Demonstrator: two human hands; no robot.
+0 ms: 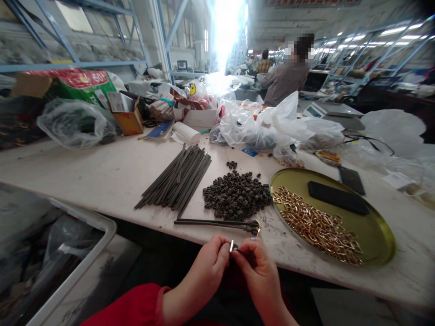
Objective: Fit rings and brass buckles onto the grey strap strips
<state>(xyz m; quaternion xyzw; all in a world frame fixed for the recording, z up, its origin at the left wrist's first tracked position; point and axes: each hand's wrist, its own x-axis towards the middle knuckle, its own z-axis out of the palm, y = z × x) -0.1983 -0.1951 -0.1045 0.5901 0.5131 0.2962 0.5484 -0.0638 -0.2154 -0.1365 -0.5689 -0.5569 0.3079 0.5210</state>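
In the head view, the left hand (217,253) and right hand (254,258) meet just off the near edge of the counter (102,167). The fingers of both are pinched together on a small metal piece (231,246), bright at its upright edge; something dark sits against it, mostly covered by the fingertips, so I cannot tell how the two are joined.

Just beyond the hands, a few dark strips with fittings (214,222) lie along the counter's edge, with gold metal showing at their right end — these look like finished pieces, only a handful by my judgement.

Far more seems left: a thick bundle of loose dark strips (178,176), a heap of small dark loops (238,194) to its right, and many gold buckles (316,222) spread over the near side of the round tray (382,226), which also carries a flat black object (338,198). Judging by those stocks, the work is at an early stage — one piece in hand, most parts unused.
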